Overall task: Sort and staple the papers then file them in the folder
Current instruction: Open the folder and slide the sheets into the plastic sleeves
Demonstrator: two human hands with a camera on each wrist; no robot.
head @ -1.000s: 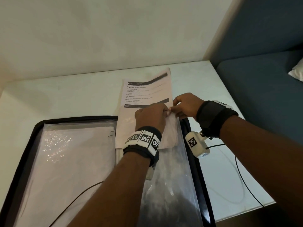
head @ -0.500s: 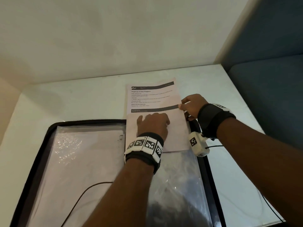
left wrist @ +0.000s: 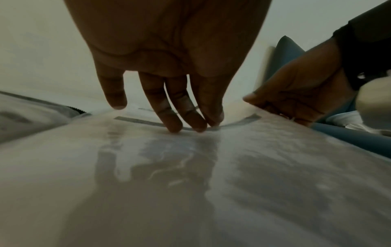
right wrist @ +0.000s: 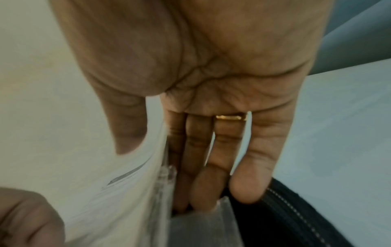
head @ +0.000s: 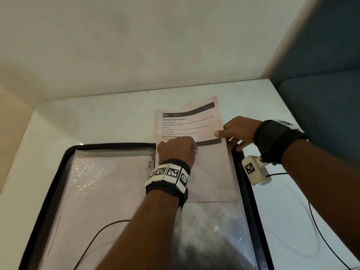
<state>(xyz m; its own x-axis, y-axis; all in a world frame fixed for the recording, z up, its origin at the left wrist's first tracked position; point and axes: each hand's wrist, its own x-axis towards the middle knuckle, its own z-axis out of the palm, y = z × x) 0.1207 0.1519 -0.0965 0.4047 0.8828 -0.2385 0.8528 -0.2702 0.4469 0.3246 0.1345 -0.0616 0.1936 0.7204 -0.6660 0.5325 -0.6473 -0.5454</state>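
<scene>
A black zip folder (head: 56, 182) lies open on the white table. A printed stack of papers (head: 194, 123) sits partly inside the clear sleeve (head: 214, 230) on its right half, with the top half sticking out past the folder. My left hand (head: 176, 149) presses the sheet with straight fingertips (left wrist: 190, 123) near the sleeve mouth. My right hand (head: 233, 131) pinches the papers' right edge, thumb on top and fingers (right wrist: 211, 167) underneath, beside the folder's stitched rim (right wrist: 285, 217). The papers' lower part shows through the plastic (left wrist: 190, 183).
The folder's left sleeve (head: 107, 191) holds another pale sheet. The table (head: 97, 123) meets walls at the back and left. A blue sofa (head: 321, 104) stands past its right edge. Thin cables (head: 321, 240) trail over the table and the left sleeve.
The papers have slid toward me, deeper into the right sleeve. My right hand moved from the sleeve mouth out to the papers' right edge. My left hand stayed pressing on the sheet.
</scene>
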